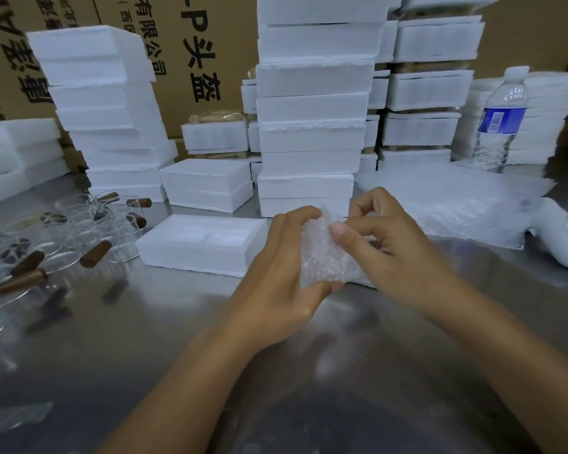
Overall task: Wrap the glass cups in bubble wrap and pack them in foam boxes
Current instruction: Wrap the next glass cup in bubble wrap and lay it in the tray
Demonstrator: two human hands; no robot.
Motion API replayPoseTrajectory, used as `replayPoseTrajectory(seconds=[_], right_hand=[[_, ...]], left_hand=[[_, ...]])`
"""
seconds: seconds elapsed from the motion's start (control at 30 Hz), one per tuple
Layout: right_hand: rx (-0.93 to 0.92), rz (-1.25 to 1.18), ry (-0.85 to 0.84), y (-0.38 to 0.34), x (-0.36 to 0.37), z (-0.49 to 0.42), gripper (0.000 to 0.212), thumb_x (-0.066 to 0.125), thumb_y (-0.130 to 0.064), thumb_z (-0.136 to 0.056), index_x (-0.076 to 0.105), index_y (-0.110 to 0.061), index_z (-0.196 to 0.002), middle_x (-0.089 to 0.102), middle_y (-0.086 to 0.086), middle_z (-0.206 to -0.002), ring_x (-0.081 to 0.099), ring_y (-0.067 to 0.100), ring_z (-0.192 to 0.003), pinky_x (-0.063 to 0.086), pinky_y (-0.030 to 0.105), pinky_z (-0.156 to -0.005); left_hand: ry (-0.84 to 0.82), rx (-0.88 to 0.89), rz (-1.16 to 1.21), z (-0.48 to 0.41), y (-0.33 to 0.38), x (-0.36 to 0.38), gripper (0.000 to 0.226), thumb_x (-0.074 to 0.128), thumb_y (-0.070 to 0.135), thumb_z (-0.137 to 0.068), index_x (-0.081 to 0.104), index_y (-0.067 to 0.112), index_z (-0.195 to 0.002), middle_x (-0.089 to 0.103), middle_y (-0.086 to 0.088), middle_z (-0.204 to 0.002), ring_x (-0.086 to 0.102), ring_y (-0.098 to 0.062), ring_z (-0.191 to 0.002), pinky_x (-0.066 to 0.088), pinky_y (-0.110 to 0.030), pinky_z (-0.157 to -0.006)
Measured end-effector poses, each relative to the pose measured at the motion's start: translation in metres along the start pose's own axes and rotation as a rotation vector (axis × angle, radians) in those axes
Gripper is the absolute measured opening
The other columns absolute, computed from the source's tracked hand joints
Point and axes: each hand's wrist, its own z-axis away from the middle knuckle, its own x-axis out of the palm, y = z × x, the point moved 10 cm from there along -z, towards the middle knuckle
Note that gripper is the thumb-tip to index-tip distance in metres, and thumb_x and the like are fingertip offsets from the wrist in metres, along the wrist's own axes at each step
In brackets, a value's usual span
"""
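Both hands are meeting just above the middle of the bench [145, 339], working one bundle [322, 257] of bubble wrap. The left hand [276, 273] is cupping the bundle from the side, its grip curled round it, with fingertips over the top edge and the thumb under the bottom edge. The right hand [384, 250] is pinching the wrap's upper edge between thumb and bent fingers. The wrap is blurring what it covers, so a cup is probably inside, though no glass is showing through.

At 10 o'clock from the hands, an open box [191, 255] is lying just beside the left knuckles, its two hollows facing up and its near edge parallel to the bench front. At 9 o'clock, well apart from the box's left end, bare cups [79, 231] with brown handles [95, 253] are crowding toward the left border, some lying on their sides. At 2 o'clock, loose wrap sheets [456, 204] are spreading flat, their near edge running close behind the right hand. A water bottle [499, 126] is standing upright beyond them.

At 12 o'clock, a tall stack [312, 126] of closed foam boxes is rising directly behind the bundle. A leaning stack [102, 103] is standing at 11 o'clock, with cartons [194, 44] walling the back.

From 5 to 7 o'clock, bare steel is stretching between the forearms and out to the near edge.
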Motion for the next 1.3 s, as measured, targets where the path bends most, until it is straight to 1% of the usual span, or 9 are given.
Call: replayPoseTrajectory(seconds=[0.2,0.33,0.43,0.6,0.73,0.87,0.97,1.1,1.3], right_hand=[[0.096,0.014,0.032,0.01,-0.006,-0.003,0.011,0.064,-0.035,-0.06,0.058,-0.032,-0.051,0.047,-0.009,-0.083,0.049,-0.003,-0.076,0.033,0.003,-0.06],[0.072,0.127,0.189,0.009,-0.018,0.0,0.03,0.064,-0.026,-0.053,0.035,-0.025,-0.064,0.044,-0.007,-0.074,0.045,0.004,-0.068,0.032,0.013,-0.052],[0.103,0.184,0.161,0.014,-0.012,0.002,0.039,0.066,-0.028,-0.059,0.031,-0.03,-0.076,0.046,-0.009,-0.077,0.045,0.005,-0.063,0.035,0.025,-0.05],[0.013,0.062,0.069,0.009,-0.008,0.0,0.033,0.065,-0.04,-0.065,0.039,-0.036,-0.086,0.054,-0.015,-0.083,0.055,0.0,-0.074,0.042,0.013,-0.054],[-0.013,-0.042,0.18,0.014,-0.027,-0.002,0.02,0.052,-0.06,-0.077,0.05,-0.047,-0.092,0.06,-0.017,-0.092,0.053,-0.012,-0.087,0.036,-0.002,-0.068],[0.033,-0.008,0.198,0.027,-0.034,-0.001,0.026,0.042,-0.064,-0.074,0.049,-0.051,-0.095,0.059,-0.025,-0.09,0.051,-0.02,-0.088,0.034,-0.003,-0.066],[0.026,-0.027,0.189,0.031,-0.03,-0.001,0.023,0.048,-0.057,-0.077,0.053,-0.045,-0.095,0.062,-0.027,-0.088,0.056,-0.014,-0.089,0.041,0.004,-0.07],[0.063,-0.15,0.228,0.039,-0.03,-0.004,0.003,0.06,-0.033,-0.087,0.06,-0.036,-0.086,0.068,-0.025,-0.083,0.062,-0.007,-0.086,0.043,0.008,-0.071],[0.166,-0.376,0.302,0.051,-0.032,-0.004,0.011,0.058,-0.017,-0.092,0.059,-0.026,-0.085,0.069,-0.02,-0.065,0.065,-0.007,-0.068,0.04,0.001,-0.064]], left_hand=[[-0.012,0.141,-0.076,0.005,0.022,0.005,0.088,0.072,0.021,-0.08,0.008,0.047,-0.135,0.03,0.015,-0.124,0.04,0.013,-0.102,0.044,-0.009,-0.083],[0.047,0.212,-0.123,0.004,0.032,0.004,0.082,0.073,0.015,-0.078,0.015,0.039,-0.131,0.035,0.006,-0.122,0.044,-0.001,-0.098,0.048,-0.022,-0.08],[0.023,0.219,-0.183,0.004,0.035,0.007,0.068,0.075,0.013,-0.076,0.031,0.035,-0.123,0.039,-0.004,-0.123,0.049,-0.015,-0.101,0.054,-0.031,-0.073],[0.005,0.146,-0.161,0.001,0.026,0.008,0.052,0.076,0.014,-0.076,0.044,0.034,-0.113,0.034,0.006,-0.125,0.042,-0.003,-0.108,0.048,-0.015,-0.082],[0.148,0.036,0.034,-0.002,0.017,-0.014,0.055,0.074,0.014,-0.074,0.042,0.04,-0.112,0.039,0.012,-0.118,0.039,0.012,-0.109,0.032,0.001,-0.086],[0.211,-0.153,0.253,-0.002,-0.004,-0.025,0.054,0.077,0.019,-0.075,0.043,0.049,-0.105,0.045,0.026,-0.116,0.048,0.005,-0.112,0.042,-0.02,-0.095],[0.193,-0.232,0.391,-0.002,-0.015,-0.026,0.057,0.076,0.022,-0.077,0.041,0.052,-0.11,0.047,0.037,-0.11,0.052,0.008,-0.106,0.048,-0.018,-0.088],[0.24,-0.344,0.526,0.0,-0.029,-0.023,0.067,0.078,0.023,-0.076,0.034,0.047,-0.121,0.045,0.025,-0.117,0.056,0.001,-0.105,0.047,-0.006,-0.072],[0.411,-0.452,0.547,0.005,-0.042,-0.025,0.045,0.078,0.025,-0.075,0.043,0.04,-0.098,0.049,0.013,-0.1,0.06,0.003,-0.087,0.043,-0.003,-0.06]])
